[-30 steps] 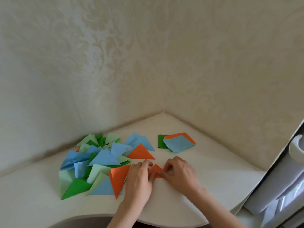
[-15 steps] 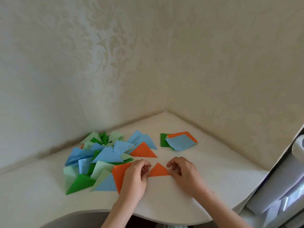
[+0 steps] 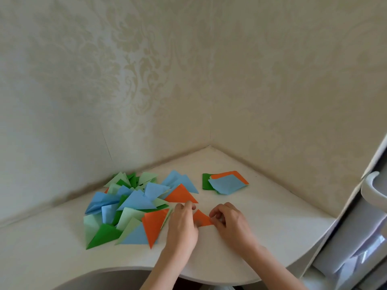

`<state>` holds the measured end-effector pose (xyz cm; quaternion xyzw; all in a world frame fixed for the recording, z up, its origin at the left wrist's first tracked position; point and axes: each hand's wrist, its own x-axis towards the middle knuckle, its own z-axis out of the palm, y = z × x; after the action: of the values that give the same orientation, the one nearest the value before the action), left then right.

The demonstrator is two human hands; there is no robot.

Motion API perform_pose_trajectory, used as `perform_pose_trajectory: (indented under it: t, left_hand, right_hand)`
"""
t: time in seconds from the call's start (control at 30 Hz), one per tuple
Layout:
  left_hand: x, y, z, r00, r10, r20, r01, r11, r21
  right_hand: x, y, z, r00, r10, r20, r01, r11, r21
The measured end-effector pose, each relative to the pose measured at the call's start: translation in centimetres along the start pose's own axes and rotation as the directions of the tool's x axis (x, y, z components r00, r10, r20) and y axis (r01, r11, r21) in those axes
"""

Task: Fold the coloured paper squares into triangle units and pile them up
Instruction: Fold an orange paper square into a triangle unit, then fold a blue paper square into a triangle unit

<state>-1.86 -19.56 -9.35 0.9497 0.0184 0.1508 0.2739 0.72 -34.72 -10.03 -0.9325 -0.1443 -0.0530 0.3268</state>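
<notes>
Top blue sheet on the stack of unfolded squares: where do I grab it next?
Pinch the blue sheet at its near corner, coming from the front edge of the table. That corner juts past the orange sheet and green sheet beneath, so it should lift alone.

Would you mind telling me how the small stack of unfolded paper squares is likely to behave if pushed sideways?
The stack of squares already lies fanned, so a push would probably spread it further. The sheets look thin and light, likely to slide easily on the smooth white table and to flop if lifted.
</notes>
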Motion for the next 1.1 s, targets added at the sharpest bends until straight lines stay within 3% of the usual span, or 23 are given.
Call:
perform_pose_trajectory:
  t: [0.13,0.23,0.3,0.4,0.67,0.87,0.97,1.1]
  left_hand:
    - [0.4,-0.5,0.3,0.998,0.054,-0.03,-0.054,0.998,-0.01]
    - [1.0,-1.1,0.1,0.992,0.08,-0.102,-0.084,0.996,-0.028]
    - [2.1,-1.8,-0.4,0.982,0.072,-0.177,-0.08,0.996,-0.042]
    - [4.1,-2.9,-1.3,0.972,0.047,-0.23,-0.053,0.998,-0.019]
    - [7.8,-4.5,-1.2,0.978,-0.034,-0.204,0.07,0.983,0.168]
    - [8.5,-4.9,-0.3,0.985,-0.054,-0.167,0.096,0.962,0.254]
    - [8.5,-5.1,0.1,0.987,-0.029,-0.157,0.059,0.98,0.188]
    - [8.0,-4.7,0.0,0.998,0.028,-0.057,-0.011,0.958,0.285]
  right_hand:
    - [0.2,0.2,-0.3,1.0,0.004,-0.013,-0.003,0.999,0.049]
    - [1.1,0.9,-1.1,0.99,0.056,-0.13,-0.038,0.99,0.132]
    - [1.9,1.7,-1.8,0.973,0.07,-0.22,-0.057,0.996,0.063]
    - [3.2,2.8,-2.5,0.966,0.081,-0.244,-0.104,0.991,-0.084]
    - [5.6,3.3,-2.1,0.983,0.09,-0.159,-0.121,0.973,-0.198]
    - [5.6,3.7,-1.8,0.968,0.02,-0.249,-0.066,0.982,-0.178]
    - [4.9,3.9,-1.9,0.949,-0.041,-0.312,-0.017,0.983,-0.183]
    - [3.3,3.1,-2.2,0.918,-0.133,-0.374,0.059,0.977,-0.203]
